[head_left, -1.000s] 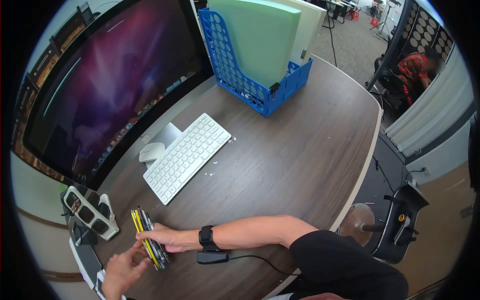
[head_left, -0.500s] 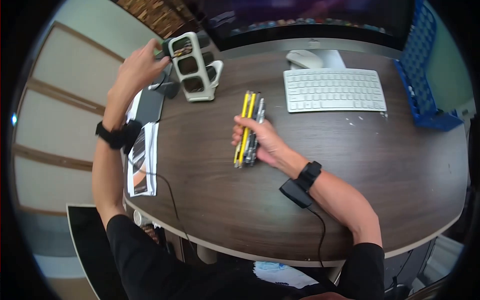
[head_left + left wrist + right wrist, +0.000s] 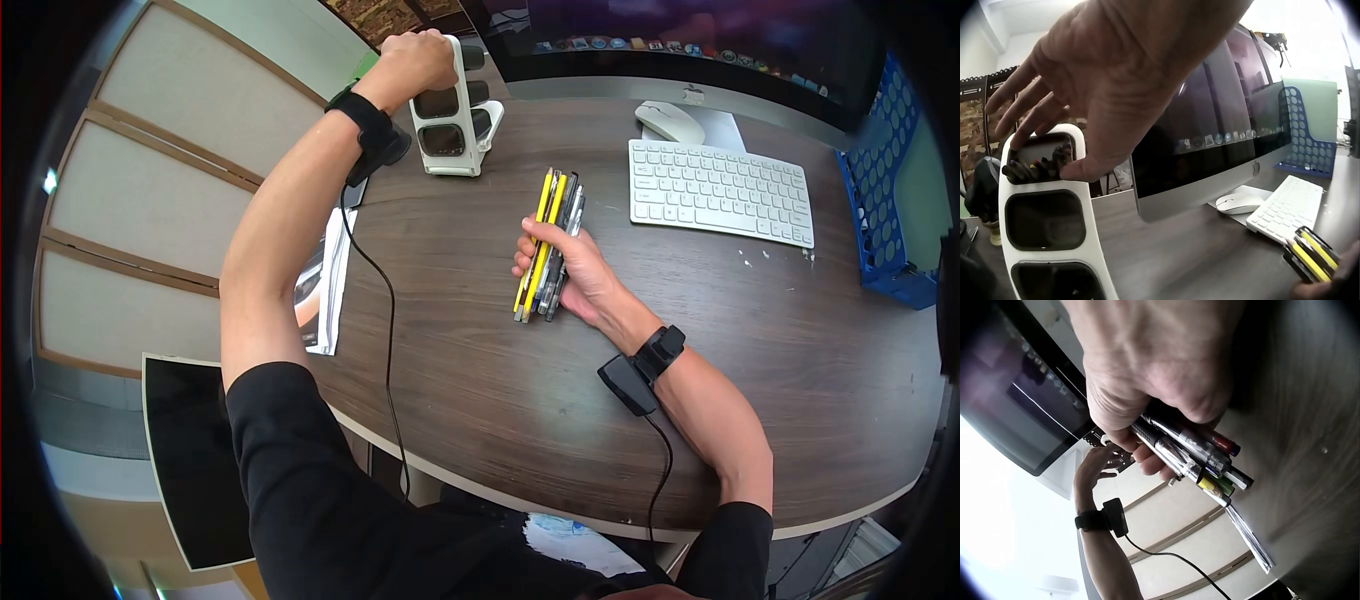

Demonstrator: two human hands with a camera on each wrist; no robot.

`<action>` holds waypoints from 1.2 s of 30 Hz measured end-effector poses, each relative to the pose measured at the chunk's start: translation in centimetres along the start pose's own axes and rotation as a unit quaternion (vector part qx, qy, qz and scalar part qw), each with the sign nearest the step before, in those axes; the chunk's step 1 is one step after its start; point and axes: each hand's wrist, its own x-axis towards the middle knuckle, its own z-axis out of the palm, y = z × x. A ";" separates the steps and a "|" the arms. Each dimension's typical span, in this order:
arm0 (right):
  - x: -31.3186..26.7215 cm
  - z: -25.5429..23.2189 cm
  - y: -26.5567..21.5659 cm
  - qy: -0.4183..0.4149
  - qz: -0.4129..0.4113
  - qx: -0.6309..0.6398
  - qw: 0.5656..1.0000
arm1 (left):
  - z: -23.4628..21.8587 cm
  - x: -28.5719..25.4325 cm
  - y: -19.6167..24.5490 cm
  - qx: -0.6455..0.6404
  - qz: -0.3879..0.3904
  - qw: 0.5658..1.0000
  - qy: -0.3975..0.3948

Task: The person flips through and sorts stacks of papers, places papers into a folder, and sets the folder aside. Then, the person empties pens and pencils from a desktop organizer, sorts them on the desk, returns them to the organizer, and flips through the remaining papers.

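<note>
My right hand (image 3: 575, 272) grips a bundle of yellow pencils (image 3: 543, 255) and dark and clear pens (image 3: 568, 225) above the desk. Seen from the right wrist, several pen ends, one with a yellow band (image 3: 1208, 485), stick out past the curled fingers. My left hand (image 3: 418, 66) is at the top of a white three-compartment holder (image 3: 467, 110). In the left wrist view its fingers (image 3: 1029, 100) are spread above the top compartment, where dark pen-like items (image 3: 1038, 167) lie; the thumb tip is beside them. Whether it touches them I cannot tell.
A white keyboard (image 3: 720, 192) and mouse (image 3: 670, 122) lie right of the bundle, below a large monitor (image 3: 690, 50). At the far right stands a blue file rack (image 3: 880, 210). Papers (image 3: 333, 280) lie at the desk's left; a cable (image 3: 388, 330) hangs from the left wrist.
My left hand has moved from beside the bundle, past the holder's left side, to the holder's top. The right hand still grips the bundle. The head view has swung left.
</note>
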 end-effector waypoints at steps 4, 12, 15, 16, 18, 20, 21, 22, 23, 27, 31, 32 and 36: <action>-0.1 0.1 -0.2 -0.009 0.000 0.000 1.000 | -0.6 0.0 0.0 -0.024 0.010 1.000 -0.016; -0.1 0.2 0.0 -0.012 0.003 0.001 1.000 | 1.1 -0.2 0.5 -0.027 0.026 0.999 0.018; 0.0 0.0 0.0 -0.011 0.008 -0.006 1.000 | 2.3 0.2 0.3 -0.009 0.042 0.998 0.035; 0.0 0.0 0.0 -0.009 0.010 -0.004 1.000 | 2.4 0.4 0.4 0.008 0.048 0.998 0.047; 0.0 -0.1 -0.1 -0.012 0.010 -0.003 1.000 | 2.6 0.5 0.5 0.023 0.059 0.996 0.060; -0.1 -0.1 0.0 -0.007 0.009 -0.001 1.000 | 2.6 0.5 0.2 0.066 0.075 0.994 0.041; -0.1 -0.1 -0.1 -0.008 0.011 0.001 1.000 | 3.2 0.9 -0.1 0.089 0.091 0.990 0.054; -0.1 -0.1 -0.2 -0.009 0.011 0.002 1.000 | 3.4 1.1 -0.2 0.088 0.093 0.990 0.055; -0.1 -0.2 -0.2 -0.010 0.012 0.003 1.000 | 3.8 1.3 -0.3 0.128 0.096 0.986 0.045; -0.1 -0.2 -0.2 -0.007 0.018 0.001 1.000 | 4.2 2.1 -0.3 0.148 0.103 0.984 0.007; -0.3 -0.1 -0.4 -0.017 0.020 -0.010 1.000 | 4.5 3.9 0.5 0.141 0.064 0.987 -0.033; -0.3 0.0 -0.5 -0.015 0.020 -0.011 1.000 | 4.2 4.1 0.8 0.151 0.044 0.986 -0.061; 0.0 -0.3 -0.2 -0.017 0.018 -0.006 1.000 | 4.1 4.3 0.9 0.107 0.008 0.993 -0.055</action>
